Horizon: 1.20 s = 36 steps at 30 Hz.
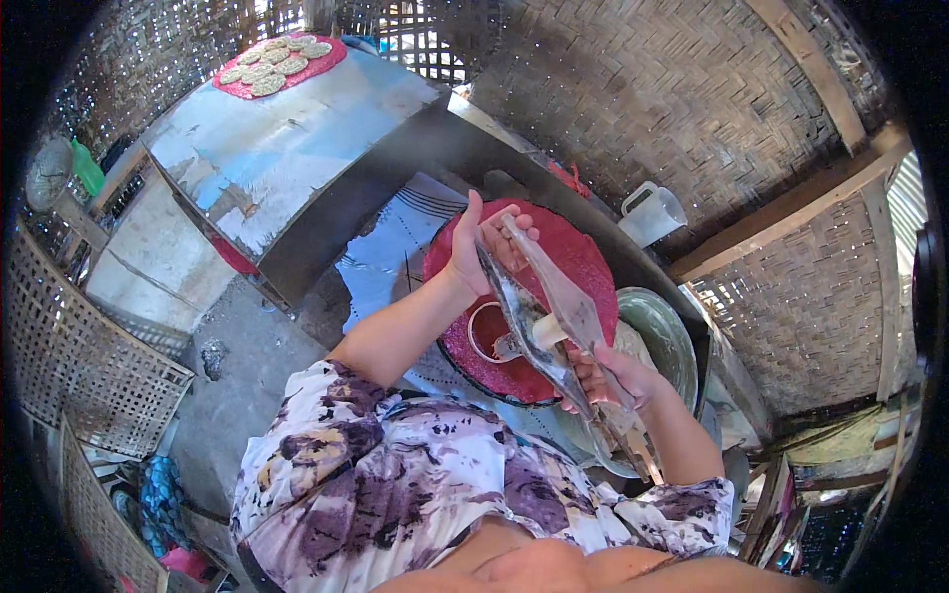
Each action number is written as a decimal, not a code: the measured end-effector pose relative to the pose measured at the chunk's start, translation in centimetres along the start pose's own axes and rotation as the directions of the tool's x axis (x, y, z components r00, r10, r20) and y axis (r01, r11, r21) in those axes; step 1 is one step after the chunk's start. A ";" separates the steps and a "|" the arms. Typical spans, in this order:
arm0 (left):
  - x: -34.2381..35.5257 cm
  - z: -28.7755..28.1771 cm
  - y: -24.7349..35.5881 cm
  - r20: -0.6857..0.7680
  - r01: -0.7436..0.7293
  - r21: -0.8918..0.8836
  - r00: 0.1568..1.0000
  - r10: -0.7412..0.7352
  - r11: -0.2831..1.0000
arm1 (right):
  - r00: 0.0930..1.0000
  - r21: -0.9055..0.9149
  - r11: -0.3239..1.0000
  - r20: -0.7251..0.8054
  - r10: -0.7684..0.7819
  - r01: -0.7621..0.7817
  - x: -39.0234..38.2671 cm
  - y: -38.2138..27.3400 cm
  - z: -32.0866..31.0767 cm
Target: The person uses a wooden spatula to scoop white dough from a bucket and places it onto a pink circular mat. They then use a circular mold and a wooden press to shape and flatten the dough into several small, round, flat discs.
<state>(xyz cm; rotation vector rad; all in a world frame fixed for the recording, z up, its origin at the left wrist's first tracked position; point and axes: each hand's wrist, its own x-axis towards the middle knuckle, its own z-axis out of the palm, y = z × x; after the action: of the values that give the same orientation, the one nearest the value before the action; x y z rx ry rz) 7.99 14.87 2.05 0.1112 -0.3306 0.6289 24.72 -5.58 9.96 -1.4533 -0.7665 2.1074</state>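
A hinged pair of long wooden boards point(568, 296), apparently a flat press, is held between my hands with its faces partly apart. A short pale cylindrical piece point(550, 331) shows between the boards; whether it is dough or part of the press, I cannot tell. My left hand point(479, 247) grips the far end, thumb raised. My right hand point(630, 379) is closed around the near end. Below lies a round red surface point(583, 252) with a dark rim. On it, beside the boards, stands a round container point(474, 321) with a reddish inside, partly hidden.
At right is a greenish basin point(682, 341) holding a pale mass. A translucent pitcher point(652, 215) stands on a ledge behind. Far left, flat round pieces point(269, 69) lie on a red sheet atop a worn table point(326, 128). Woven walls point(672, 79) enclose the space.
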 end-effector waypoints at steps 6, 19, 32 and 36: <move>-0.8 0.3 1.9 -0.070 -0.058 0.101 0.995 0.066 0.993 | 0.997 -0.006 0.997 -0.012 -0.071 0.071 1.8 0.1 1.1; 2.3 0.1 3.2 0.104 -0.027 0.065 0.994 0.020 0.998 | 0.943 -0.263 0.950 -0.241 -0.231 0.165 2.3 -2.8 1.8; -0.8 0.2 0.7 -0.189 -0.027 0.081 0.981 0.042 0.996 | 0.931 -0.326 0.944 -0.327 -0.164 0.051 0.6 -0.8 3.6; -1.7 0.7 1.8 -0.301 -0.050 0.134 0.950 0.089 0.990 | 0.927 -0.278 0.955 -0.325 -0.190 0.098 1.6 -0.5 4.9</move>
<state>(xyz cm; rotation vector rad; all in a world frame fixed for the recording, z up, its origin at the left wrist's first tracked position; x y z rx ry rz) 5.42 15.26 2.17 0.1197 0.0057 0.7259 19.57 -5.03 10.61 -1.7836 -0.9973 1.6206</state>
